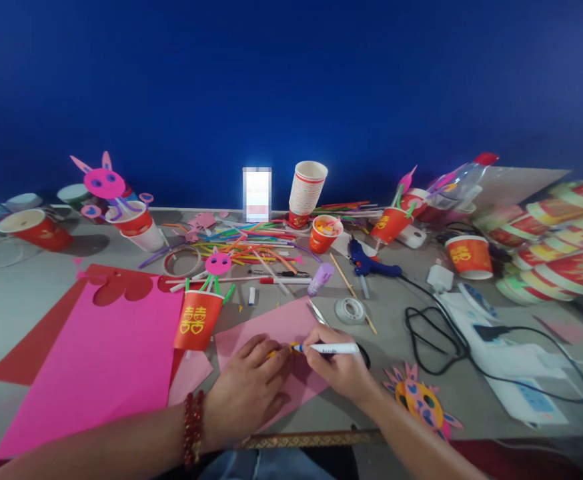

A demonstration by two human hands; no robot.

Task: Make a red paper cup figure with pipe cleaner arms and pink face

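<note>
The right hand (334, 367) is closed around a marker (339, 349), its long axis running sideways, nib pointing left. The yellow piece (272, 354) lies left of that hand, on the pink sheet (256, 327), under the left hand (246, 383), which rests palm-down, unclenched. Whether the nib touches cannot be told.

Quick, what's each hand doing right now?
Left hand: open, touching a small orange piece.
Right hand: closed, holding a white marker.

A screen (257, 194) glares in dim light while side edges blur
</note>
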